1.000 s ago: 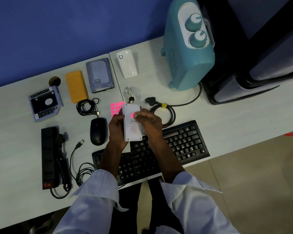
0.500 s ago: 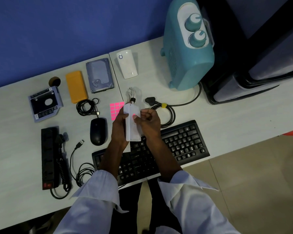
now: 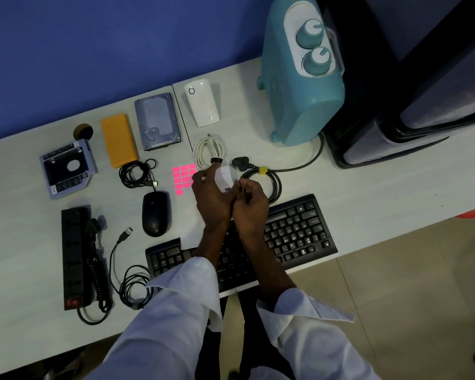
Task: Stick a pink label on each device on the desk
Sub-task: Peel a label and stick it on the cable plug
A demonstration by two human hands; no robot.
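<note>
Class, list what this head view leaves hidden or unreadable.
- White device: its face and any pink label, covered by the left hand and right hand.
- Keyboard: middle keys under the forearms; legends too small.
- Label sheet: right edge behind the left hand.

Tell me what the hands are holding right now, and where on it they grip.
Both hands hold a small white device above the desk: the left hand wraps its lower left side, the right hand pinches its lower right edge.
</note>
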